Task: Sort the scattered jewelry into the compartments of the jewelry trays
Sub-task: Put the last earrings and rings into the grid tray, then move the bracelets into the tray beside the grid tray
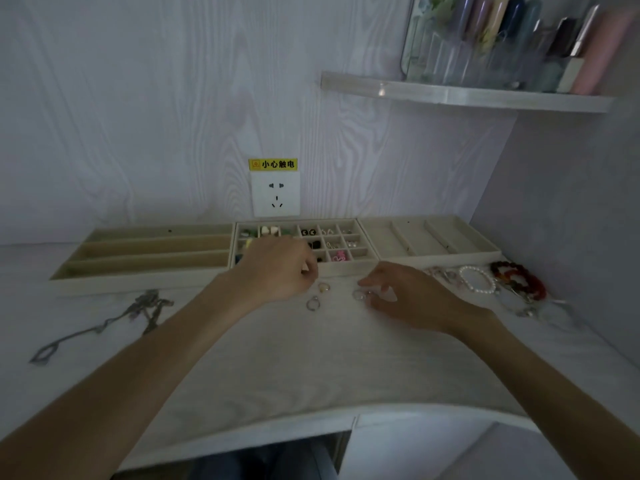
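Centrally, three shallow beige felt-lined trays sit in a row against the wood-grain wall: long-slot tray (145, 252) at 10 o'clock, grid tray (349, 266) at 12, wide-slot tray (429, 237) at 1.

Left hand (277, 268) hovers over the grid tray's front edge, fingers curled inward; whether they pinch anything, cannot tell.

Right hand (401, 296) is low over the pale desk (311, 368), fingers bent, tips touching a thin metal ring (360, 294); grip blurred, cannot tell.

Two more rings lie loose between the hands: gold ring (324, 287), silver ring (313, 303).

At 3 o'clock, round-bead pearl bracelet (478, 279) and red bead bracelet (519, 278).

At 9 o'clock, tangled dark chain necklace (138, 311).
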